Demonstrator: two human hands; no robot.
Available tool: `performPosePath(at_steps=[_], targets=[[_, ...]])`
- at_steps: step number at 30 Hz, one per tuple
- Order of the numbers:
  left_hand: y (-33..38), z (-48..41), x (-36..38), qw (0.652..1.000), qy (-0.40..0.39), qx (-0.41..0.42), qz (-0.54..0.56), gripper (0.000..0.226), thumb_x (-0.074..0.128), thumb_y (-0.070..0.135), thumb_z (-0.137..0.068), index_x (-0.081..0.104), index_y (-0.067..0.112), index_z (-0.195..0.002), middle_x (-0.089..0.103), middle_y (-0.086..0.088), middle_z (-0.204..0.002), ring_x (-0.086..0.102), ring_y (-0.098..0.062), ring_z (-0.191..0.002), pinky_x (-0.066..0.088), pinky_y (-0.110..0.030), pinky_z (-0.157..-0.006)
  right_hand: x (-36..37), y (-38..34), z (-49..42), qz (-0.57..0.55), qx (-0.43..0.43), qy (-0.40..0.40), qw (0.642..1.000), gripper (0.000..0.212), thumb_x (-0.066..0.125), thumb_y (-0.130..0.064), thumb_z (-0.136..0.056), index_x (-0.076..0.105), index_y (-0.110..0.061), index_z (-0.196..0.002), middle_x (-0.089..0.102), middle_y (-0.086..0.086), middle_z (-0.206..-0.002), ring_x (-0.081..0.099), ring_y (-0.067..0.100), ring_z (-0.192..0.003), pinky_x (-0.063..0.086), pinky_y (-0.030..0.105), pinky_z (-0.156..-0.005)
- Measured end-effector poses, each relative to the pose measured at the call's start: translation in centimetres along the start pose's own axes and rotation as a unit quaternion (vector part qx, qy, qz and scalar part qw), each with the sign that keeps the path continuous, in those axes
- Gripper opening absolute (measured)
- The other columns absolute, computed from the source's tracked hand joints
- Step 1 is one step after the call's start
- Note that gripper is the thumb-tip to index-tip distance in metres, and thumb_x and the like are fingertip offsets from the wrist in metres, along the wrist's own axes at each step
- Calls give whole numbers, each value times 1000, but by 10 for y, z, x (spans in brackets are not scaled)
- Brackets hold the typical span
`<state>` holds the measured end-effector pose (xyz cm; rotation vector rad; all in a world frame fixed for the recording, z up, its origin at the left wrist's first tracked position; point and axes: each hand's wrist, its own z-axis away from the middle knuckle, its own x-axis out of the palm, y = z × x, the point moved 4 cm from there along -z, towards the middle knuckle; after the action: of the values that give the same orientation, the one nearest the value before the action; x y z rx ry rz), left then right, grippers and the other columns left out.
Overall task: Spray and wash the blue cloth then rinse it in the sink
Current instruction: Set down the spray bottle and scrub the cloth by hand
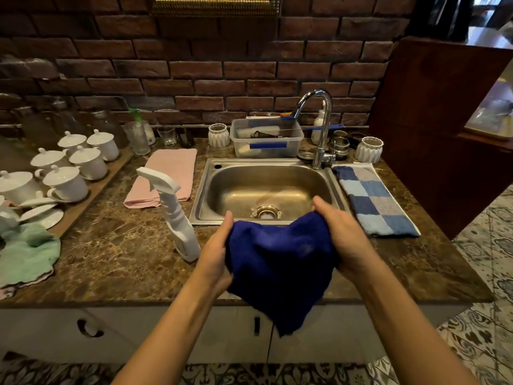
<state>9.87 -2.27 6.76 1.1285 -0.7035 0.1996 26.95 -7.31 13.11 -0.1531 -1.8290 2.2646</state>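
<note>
The dark blue cloth [280, 265] hangs in front of the counter's near edge, bunched between both hands. My left hand [218, 254] grips its left side and my right hand [340, 234] grips its right side. Its lower corner droops below the counter top. A white spray bottle [177, 218] stands on the counter just left of my left hand, its nozzle pointing left. The steel sink [266, 187] lies right behind the cloth and looks dry. The chrome faucet [319, 126] rises at its back right, with no water running.
A pink cloth [166, 176] lies left of the sink and a blue checked towel [374, 201] right of it. White lidded cups [72, 162] sit on a board at far left, near a green cloth [27, 254]. A clear plastic tub [266, 140] stands behind the sink.
</note>
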Motion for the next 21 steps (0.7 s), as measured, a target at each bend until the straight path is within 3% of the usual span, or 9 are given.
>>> performPosePath(at_steps=[2, 3, 6, 8, 10, 13, 17, 19, 21], targets=[[-6, -2, 16, 999, 45, -20, 23, 59, 62, 49, -83, 64, -6, -102, 61, -20, -105, 62, -30, -93, 46, -44, -98, 26, 4, 6, 100, -74, -22, 992, 37, 46, -36, -93, 53, -18, -63, 50, -2, -55, 46, 12, -55, 39, 32, -64], [-9, 1, 24, 998, 61, -17, 23, 64, 66, 49, -79, 59, -10, -106, 58, -22, -104, 61, -30, -92, 50, -40, -94, 41, 7, 8, 152, -142, -22, 978, 37, 46, -37, -93, 50, -20, -61, 45, -4, -54, 42, 10, -54, 37, 32, -61], [-19, 9, 42, 994, 90, 43, -37, 37, 52, 36, -92, 66, 3, -81, 69, -8, -66, 66, -14, -60, 54, -22, -56, 53, 11, 2, 254, -274, 95, 923, 43, 39, -43, -89, 43, -19, -53, 37, -6, -49, 39, 12, -50, 33, 37, -53], [-21, 14, 54, 993, 89, 55, -62, 40, 47, 36, -95, 67, 4, -80, 66, -5, -60, 65, -13, -56, 52, -23, -53, 48, 10, -3, 247, -269, 162, 917, 47, 35, -40, -92, 44, -16, -52, 39, -5, -48, 40, 17, -50, 36, 43, -52], [-15, 12, 47, 990, 113, 67, -58, 41, 47, 38, -95, 66, 7, -75, 63, -3, -57, 62, -12, -52, 50, -22, -50, 56, 12, 3, 275, -264, 149, 912, 49, 34, -36, -95, 46, -14, -54, 45, -2, -50, 43, 18, -50, 33, 40, -51], [-12, 10, 42, 990, 124, 61, -20, 44, 46, 37, -95, 59, 14, -60, 56, 0, -52, 56, -9, -47, 46, -22, -48, 73, 16, 20, 404, -307, 150, 848, 50, 28, -40, -94, 56, -15, -62, 59, 3, -60, 52, 20, -57, 28, 28, -54], [-26, 12, 47, 989, 144, 33, -20, 40, 48, 34, -95, 67, 10, -69, 65, -5, -60, 64, -14, -56, 50, -30, -60, 56, 11, -11, 335, -203, 148, 908, 52, 34, -31, -97, 34, -16, -48, 42, 1, -50, 41, 19, -51, 30, 33, -56], [-22, 13, 48, 990, 139, 26, -26, 39, 49, 34, -95, 67, 9, -73, 66, -5, -62, 64, -14, -57, 51, -28, -58, 53, 9, -13, 332, -206, 150, 908, 52, 33, -31, -97, 32, -18, -47, 42, 2, -51, 42, 21, -52, 32, 36, -56], [-14, 9, 40, 988, 148, 30, -22, 38, 50, 34, -95, 64, 10, -68, 61, -4, -58, 61, -11, -51, 49, -23, -50, 62, 12, -2, 346, -219, 132, 903, 49, 30, -35, -97, 42, -20, -52, 50, 8, -58, 50, 27, -60, 38, 40, -59]])
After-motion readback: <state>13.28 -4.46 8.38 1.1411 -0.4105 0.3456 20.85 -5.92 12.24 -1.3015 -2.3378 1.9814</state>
